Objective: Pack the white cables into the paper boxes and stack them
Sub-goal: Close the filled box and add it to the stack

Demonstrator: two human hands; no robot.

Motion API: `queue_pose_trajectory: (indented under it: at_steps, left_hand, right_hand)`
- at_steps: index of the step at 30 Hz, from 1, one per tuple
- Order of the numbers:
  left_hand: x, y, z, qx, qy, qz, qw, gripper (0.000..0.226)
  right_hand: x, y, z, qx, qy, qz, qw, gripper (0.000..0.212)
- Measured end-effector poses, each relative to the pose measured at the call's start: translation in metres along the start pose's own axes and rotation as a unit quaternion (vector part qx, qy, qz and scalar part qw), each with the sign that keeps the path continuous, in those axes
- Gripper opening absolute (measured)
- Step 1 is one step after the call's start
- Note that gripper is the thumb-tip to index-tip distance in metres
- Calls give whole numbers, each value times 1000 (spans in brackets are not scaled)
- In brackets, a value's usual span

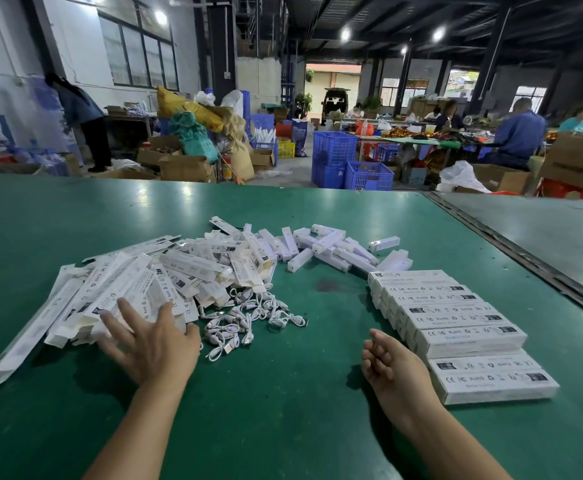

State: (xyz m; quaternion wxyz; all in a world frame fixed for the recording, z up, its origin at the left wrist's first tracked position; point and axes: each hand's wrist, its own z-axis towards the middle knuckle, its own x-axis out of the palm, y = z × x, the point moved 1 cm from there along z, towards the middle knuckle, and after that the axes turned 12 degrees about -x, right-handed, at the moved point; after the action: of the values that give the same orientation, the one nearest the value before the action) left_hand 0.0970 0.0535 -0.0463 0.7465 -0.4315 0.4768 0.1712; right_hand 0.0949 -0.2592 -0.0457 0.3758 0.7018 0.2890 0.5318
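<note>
A heap of flat, unfolded white paper boxes (117, 292) covers the left of the green table (283, 410). My left hand (148, 341) reaches over its near edge with fingers spread and holds nothing. Just right of that hand lies a tangle of short white cables (245, 320). On the right, several packed white boxes (456, 327) lie stacked in an overlapping row. My right hand (392, 365) hovers beside the near end of that row, fingers loosely curled and empty.
Small white oblong parts (321, 247) are scattered behind the cables at mid table. A metal seam (512, 247) runs diagonally along the table's right side. Beyond the far edge stand blue crates (352, 161), cardboard boxes, and people at other benches.
</note>
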Motion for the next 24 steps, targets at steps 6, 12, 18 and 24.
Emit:
queue_pose_trajectory:
  at_steps: [6,12,18,24]
  left_hand:
    - [6,5,5,-48,49,25,997,45]
    - [6,1,3,-34,48,42,997,56]
    - [6,0,3,-37,80,48,995,48]
    - [3,-3,0,-33,85,58,994,45]
  right_hand:
    - [-1,1,0,5,6,6,1000,9]
    - [-1,0,-1,3,14,2,1000,9]
    - [0,1,-2,2,18,1,1000,9]
    - [0,1,-2,5,19,3,1000,9]
